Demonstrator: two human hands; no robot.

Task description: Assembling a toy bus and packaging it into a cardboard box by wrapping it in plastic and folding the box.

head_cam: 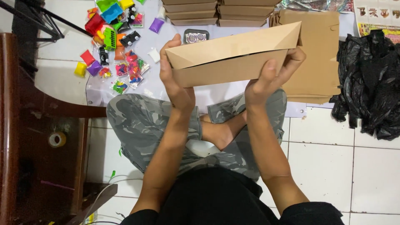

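Covering the floor (375,175) are white tiles, and a white sheet (216,93) is spread ahead of the crossed legs. A dark wooden cabinet (37,137) stands at the left, with a tape roll (57,139) on it. A brown cardboard box (233,56) is held above the lap, tilted, its flap partly raised. The left hand (175,77) is closed on the box's left end, thumb over the near face. The right hand (273,77) is closed on the right end, thumb pressed on the front wall. Folded boxes (216,10) are stacked at the far edge, and flat cardboard blanks (318,66) lie just right of the held box. Small coloured packets and toy parts (116,46) are scattered at the upper left. Black plastic bags (371,83) are piled at the right.
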